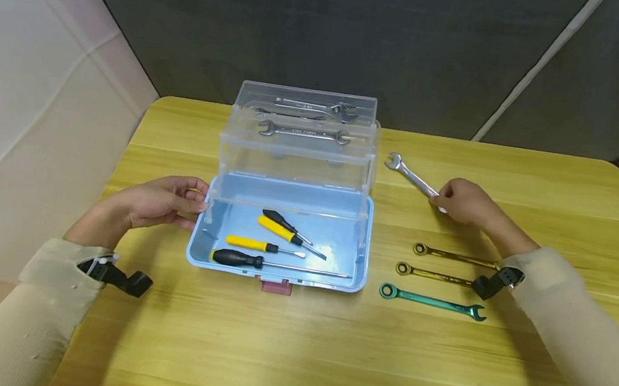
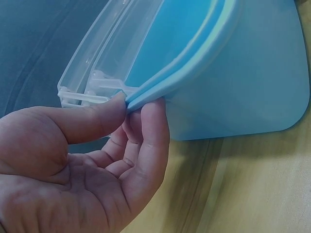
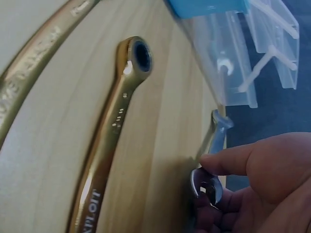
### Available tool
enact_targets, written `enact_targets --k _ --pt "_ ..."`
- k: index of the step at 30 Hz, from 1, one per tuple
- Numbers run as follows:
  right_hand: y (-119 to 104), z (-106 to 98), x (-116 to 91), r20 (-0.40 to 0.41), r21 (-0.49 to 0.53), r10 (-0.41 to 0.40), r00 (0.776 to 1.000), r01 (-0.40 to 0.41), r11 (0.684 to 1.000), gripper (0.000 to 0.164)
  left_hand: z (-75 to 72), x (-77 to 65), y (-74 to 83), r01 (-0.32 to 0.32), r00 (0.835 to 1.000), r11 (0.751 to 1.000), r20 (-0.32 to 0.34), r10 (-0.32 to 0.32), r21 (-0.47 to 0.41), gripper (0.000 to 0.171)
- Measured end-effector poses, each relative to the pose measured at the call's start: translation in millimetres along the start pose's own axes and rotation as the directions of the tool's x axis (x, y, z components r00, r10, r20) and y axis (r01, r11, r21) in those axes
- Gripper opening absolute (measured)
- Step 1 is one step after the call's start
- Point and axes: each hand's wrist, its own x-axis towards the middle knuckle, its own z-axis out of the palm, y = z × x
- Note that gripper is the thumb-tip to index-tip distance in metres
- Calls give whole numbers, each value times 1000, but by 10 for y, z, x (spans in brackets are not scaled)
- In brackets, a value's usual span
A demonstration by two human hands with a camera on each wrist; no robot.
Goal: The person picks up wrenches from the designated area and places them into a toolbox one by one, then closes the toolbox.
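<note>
With thumb and fingers my left hand (image 1: 156,202) pinches the left rim of a light blue toolbox (image 2: 243,82). Clear plastic trays (image 1: 296,163) stand raised at the back of the box. My right hand (image 1: 467,203) grips a silver double open-end wrench (image 1: 415,180) near one end, to the right of the box. In the right wrist view, that jaw end shows below the thumb, and the far end points toward the trays. Inside the box lie several screwdrivers, among them a long black one (image 1: 237,258) and a yellow one (image 1: 246,242).
Two gold ratchet wrenches (image 1: 438,275) and a green one (image 1: 429,300) lie on the wooden table (image 1: 313,359), below my right forearm. The upper tray holds silver wrenches (image 1: 305,132). A red latch (image 1: 276,287) hangs at the box's front. A dark curtain (image 1: 316,34) borders the table's back edge.
</note>
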Motion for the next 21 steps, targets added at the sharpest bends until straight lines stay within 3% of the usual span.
enact_targets --k 10,17,21 --pt "24 -56 -60 -40 123 -6 999 11 992 29 4 6 9 11 1000 1000 -11 -11 12 13" --pt "79 -51 -61 -133 225 -11 991 41 973 59 1 -6 11 13 1000 1000 -5 -13 21 13" --pt "124 -18 -39 -198 298 -29 980 88 951 68 -6 -1 7 5 1000 1000 6 -5 11 12"
